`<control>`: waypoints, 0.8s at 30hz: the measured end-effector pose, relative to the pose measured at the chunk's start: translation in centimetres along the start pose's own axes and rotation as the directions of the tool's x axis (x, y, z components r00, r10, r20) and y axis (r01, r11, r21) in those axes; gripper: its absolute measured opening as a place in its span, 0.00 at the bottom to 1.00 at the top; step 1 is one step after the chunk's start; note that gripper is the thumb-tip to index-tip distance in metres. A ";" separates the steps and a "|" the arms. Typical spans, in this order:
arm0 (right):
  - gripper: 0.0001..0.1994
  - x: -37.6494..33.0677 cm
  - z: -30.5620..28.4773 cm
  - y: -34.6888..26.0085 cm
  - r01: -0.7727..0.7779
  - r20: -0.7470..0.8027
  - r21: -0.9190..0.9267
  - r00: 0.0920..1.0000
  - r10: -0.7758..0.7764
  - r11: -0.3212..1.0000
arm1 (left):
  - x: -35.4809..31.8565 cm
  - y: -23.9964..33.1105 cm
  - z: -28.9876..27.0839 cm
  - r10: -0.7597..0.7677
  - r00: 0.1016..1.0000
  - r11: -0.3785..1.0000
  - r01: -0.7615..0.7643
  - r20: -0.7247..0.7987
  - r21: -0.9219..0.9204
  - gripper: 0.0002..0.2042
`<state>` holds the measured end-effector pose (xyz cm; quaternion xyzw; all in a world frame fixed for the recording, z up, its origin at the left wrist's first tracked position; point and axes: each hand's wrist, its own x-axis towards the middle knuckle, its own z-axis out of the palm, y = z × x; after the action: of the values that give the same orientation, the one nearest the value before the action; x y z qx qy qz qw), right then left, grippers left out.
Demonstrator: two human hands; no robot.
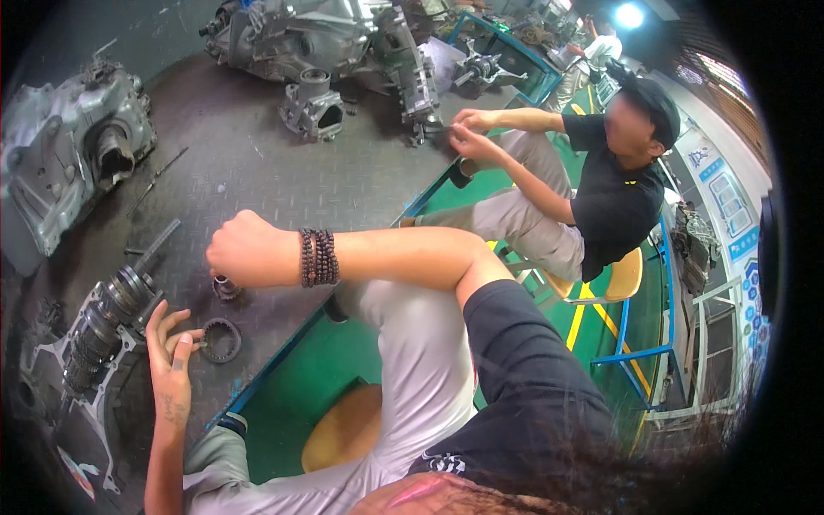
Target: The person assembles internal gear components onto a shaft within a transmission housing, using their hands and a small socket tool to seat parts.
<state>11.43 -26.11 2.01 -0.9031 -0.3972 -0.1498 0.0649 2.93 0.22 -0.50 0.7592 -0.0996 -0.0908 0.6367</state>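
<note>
My right hand [249, 251], with dark beaded bracelets [318, 257] at the wrist, is closed in a fist over the bench. Just beneath it shows a small toothed gear [227, 288]; the curled fingers hide its top and anything they hold. My left hand [174, 345] is open, palm up, fingers apart. Its fingertips reach the edge of a dark toothed ring [221, 341] lying flat; whether they touch it I cannot tell. Left of that hand, a gear shaft assembly [96, 330] rests in a grey metal housing [101, 433].
Large metal gearbox casings [73, 154] stand on the patterned dark bench [223, 163]. A smaller casting [312, 107] sits farther back, and a thin rod [159, 178] lies at the left. A co-worker in black [622, 172] sits at the bench's blue edge [266, 371], hands raised.
</note>
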 end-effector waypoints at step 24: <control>0.12 0.6 -1.0 1.4 -0.013 -0.024 0.324 0.999 0.022 0.946 | 0.4 0.5 -1.1 0.056 0.997 0.998 -0.054 -0.044 0.036 0.29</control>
<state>12.65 -26.88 3.19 -0.8817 -0.4073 -0.0944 0.2188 3.55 1.05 0.16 0.7689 -0.1075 -0.0544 0.6280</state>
